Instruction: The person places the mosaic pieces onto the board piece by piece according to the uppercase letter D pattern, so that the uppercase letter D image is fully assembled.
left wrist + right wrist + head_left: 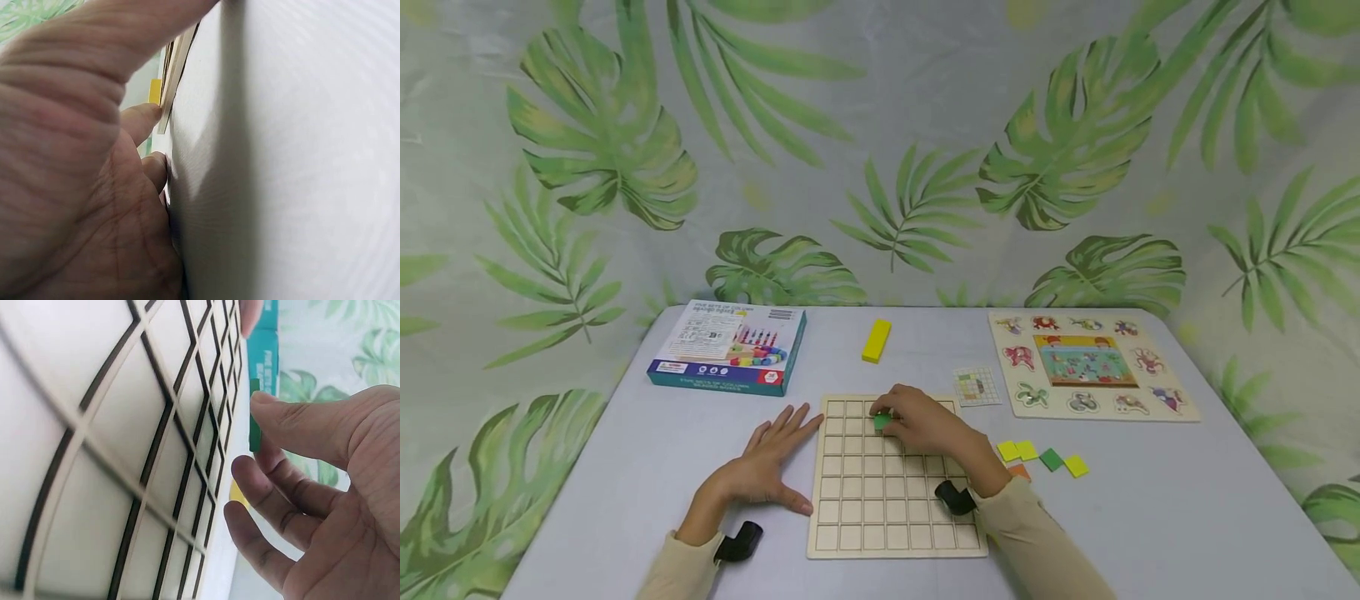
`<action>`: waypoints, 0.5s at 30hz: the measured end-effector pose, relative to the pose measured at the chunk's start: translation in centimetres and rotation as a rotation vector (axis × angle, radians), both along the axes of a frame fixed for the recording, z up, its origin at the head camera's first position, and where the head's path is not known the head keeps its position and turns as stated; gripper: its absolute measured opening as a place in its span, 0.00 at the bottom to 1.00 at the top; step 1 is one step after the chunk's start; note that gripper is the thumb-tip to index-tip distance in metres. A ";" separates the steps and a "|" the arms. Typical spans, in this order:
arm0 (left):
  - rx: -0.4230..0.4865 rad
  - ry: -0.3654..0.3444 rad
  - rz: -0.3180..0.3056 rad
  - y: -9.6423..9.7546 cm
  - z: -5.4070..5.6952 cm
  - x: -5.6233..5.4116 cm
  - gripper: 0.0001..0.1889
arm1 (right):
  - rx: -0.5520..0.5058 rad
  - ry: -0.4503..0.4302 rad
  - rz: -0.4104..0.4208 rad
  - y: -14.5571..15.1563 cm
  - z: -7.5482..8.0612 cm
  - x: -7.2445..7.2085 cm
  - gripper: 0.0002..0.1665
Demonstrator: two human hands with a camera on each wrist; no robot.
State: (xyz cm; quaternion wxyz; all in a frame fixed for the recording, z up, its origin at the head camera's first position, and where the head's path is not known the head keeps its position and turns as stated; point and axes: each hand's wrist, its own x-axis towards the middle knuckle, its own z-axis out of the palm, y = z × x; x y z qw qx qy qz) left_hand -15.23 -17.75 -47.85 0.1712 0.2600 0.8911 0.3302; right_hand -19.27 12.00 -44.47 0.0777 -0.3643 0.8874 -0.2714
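Note:
My right hand (925,422) pinches a green square tile (882,422) between thumb and fingers, over the upper part of a wooden grid board (853,487). In the right wrist view the tile (255,415) is seen edge-on, close above the board's raised lines, with the other fingers spread below it. Flat on the table at the board's left side, my left hand (763,467) has its fingers extended. Its thumb and index fingertips touch the board's left edge, and the left wrist view shows a fingertip (150,112) at that edge.
Several loose tiles lie right of the board, among them a green tile (1051,459), a yellow tile (1076,466) and an orange tile (1019,472). Behind stand a small pattern card (977,387), a picture puzzle board (1093,408), a yellow block (876,341) and a boxed toy (726,346).

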 end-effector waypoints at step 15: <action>-0.024 -0.011 0.002 0.0 -0.3 -0.1 0.66 | 0.061 -0.064 0.007 -3.2 -0.4 -0.9 0.15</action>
